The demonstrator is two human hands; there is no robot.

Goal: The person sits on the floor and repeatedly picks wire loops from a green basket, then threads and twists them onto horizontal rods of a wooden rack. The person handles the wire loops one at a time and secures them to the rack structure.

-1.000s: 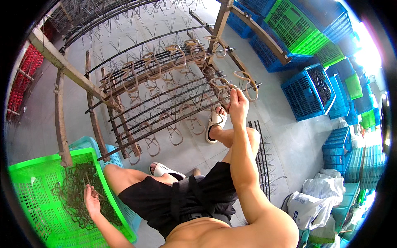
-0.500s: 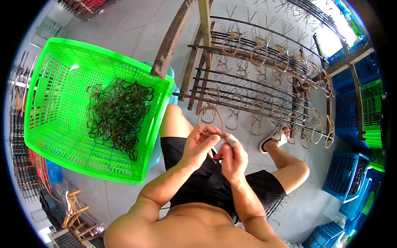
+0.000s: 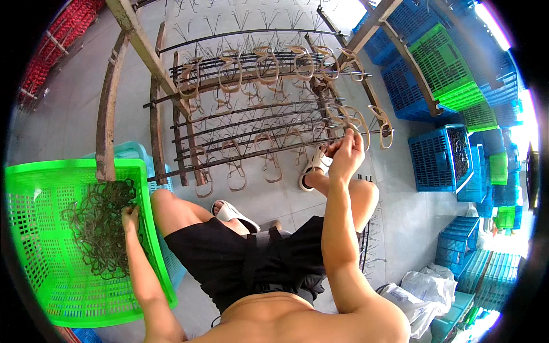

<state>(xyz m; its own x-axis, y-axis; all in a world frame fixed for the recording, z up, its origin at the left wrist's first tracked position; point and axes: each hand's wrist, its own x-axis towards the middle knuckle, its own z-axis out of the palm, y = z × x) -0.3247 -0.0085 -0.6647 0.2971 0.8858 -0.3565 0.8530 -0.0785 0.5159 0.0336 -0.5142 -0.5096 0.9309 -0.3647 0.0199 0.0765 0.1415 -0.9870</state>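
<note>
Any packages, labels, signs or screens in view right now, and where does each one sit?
No labels, signs or screens show.
White plastic bags: crumpled, on the floor at lower right, beside the blue crates.

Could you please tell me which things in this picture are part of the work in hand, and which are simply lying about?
In use:
- left hand in the heap of dark loops
- green crate holding that heap
- right hand at a tan loop
- wire rack hung with loops

Lying about:
- blue crates
- white sacks
- red stacks
</note>
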